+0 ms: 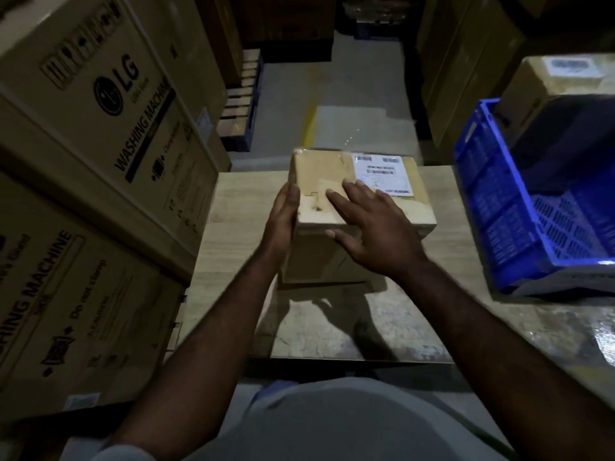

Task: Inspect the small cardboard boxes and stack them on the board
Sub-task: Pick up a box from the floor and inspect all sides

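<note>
Seating small brown cardboard box [336, 181] on pale wooden board [239, 261], mid-frame.
Pressing straight-fingered left hand [283, 214] at side, spread right hand [372, 227] on top; gripping nothing, squaring edges.

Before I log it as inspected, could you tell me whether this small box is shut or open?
Shut: the small box has its top flaps lying flat and closed, with a printed label stuck on top.
</note>
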The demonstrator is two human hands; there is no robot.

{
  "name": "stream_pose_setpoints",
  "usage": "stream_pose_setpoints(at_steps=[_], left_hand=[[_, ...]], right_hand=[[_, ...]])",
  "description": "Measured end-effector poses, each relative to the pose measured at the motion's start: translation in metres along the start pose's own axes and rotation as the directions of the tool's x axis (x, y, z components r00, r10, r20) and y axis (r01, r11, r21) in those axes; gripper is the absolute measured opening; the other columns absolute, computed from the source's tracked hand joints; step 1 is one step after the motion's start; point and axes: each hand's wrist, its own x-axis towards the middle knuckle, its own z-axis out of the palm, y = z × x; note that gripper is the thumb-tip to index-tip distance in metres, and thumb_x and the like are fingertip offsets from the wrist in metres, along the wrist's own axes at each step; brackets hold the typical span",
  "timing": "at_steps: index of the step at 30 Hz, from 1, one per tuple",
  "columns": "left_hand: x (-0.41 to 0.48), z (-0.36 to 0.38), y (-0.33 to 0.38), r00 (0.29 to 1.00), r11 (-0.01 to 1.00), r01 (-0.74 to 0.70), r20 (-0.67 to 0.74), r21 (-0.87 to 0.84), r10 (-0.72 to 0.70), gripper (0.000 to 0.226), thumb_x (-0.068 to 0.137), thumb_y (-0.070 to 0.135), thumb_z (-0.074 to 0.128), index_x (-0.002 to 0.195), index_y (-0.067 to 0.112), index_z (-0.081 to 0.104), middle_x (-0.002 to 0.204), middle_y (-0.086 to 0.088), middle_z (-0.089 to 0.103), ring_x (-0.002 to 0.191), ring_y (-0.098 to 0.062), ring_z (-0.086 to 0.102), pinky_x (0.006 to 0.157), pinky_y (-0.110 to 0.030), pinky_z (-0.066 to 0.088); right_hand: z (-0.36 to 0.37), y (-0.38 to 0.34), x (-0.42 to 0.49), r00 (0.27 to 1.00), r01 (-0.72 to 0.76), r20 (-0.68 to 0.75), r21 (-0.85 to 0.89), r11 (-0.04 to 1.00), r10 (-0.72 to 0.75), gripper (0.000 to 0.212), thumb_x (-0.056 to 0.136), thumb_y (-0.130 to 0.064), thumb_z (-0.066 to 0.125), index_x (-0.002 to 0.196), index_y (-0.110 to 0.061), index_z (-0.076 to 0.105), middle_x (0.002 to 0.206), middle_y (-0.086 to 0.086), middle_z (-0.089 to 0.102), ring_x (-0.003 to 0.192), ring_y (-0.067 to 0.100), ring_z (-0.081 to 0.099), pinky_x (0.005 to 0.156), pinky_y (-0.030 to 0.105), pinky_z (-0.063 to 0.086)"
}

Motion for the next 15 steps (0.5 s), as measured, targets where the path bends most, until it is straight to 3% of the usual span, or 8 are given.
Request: stream_pose_setpoints(at_steps=[3,6,10,12,15], left_hand=[[0.005,-0.009,0.011,0.998,0.997,-0.053,0.041,0.059,0.051,0.045,0.097,0.043,0.061,0.137,0.025,0.055,0.130,0.000,0.067,0.114,-0.011,0.068,0.092,-0.026,0.056],[0.008,-0.024,0.010,0.999,0.992,-0.035,0.042,0.121,0.031,0.043,0.099,0.030,0.065,0.141,0.027,0.055,0.130,0.004,0.068,0.112,-0.007,0.068,0.088,-0.023,0.055],[0.013,-0.044,0.005,1.000,0.995,0.015,0.017,0.100,-0.017,0.040,0.101,0.023,0.062,0.141,0.026,0.058,0.128,0.003,0.071,0.116,-0.019,0.068,0.087,-0.031,0.055],[0.014,-0.051,0.002,0.998,0.991,0.056,-0.018,0.121,-0.054,0.040,0.102,0.024,0.061,0.141,0.026,0.058,0.126,0.004,0.072,0.115,-0.020,0.069,0.084,-0.034,0.055],[0.013,-0.053,-0.005,0.998,0.980,0.036,-0.048,0.197,-0.027,0.037,0.103,0.024,0.059,0.140,0.025,0.059,0.125,0.006,0.071,0.113,-0.016,0.068,0.095,-0.039,0.056]], right_hand=[[-0.002,0.013,-0.003,0.999,-0.046,0.017,-0.023,0.999,0.047,0.072,0.096,-0.071,0.037,0.158,-0.033,0.043,0.166,0.005,0.038,0.154,0.030,0.031,0.124,0.052,0.023],[-0.008,0.025,-0.007,0.992,-0.128,0.008,-0.017,0.992,0.128,0.070,0.098,-0.070,0.028,0.154,-0.033,0.048,0.164,0.009,0.041,0.154,0.033,0.031,0.124,0.055,0.020],[-0.008,0.039,-0.011,0.932,-0.360,-0.053,-0.006,0.933,0.359,0.057,0.103,-0.059,0.041,0.152,-0.030,0.049,0.164,0.014,0.036,0.156,0.036,0.022,0.124,0.060,0.014],[-0.006,0.044,-0.012,0.877,-0.470,-0.015,0.176,0.865,0.480,0.065,0.101,-0.058,0.049,0.158,-0.027,0.039,0.166,0.014,0.034,0.156,0.033,0.024,0.125,0.054,0.020],[0.001,0.046,-0.017,0.801,-0.536,0.109,0.567,0.625,0.589,0.078,0.099,-0.055,0.062,0.164,-0.028,0.028,0.162,0.007,0.044,0.148,0.025,0.042,0.115,0.036,0.036]])
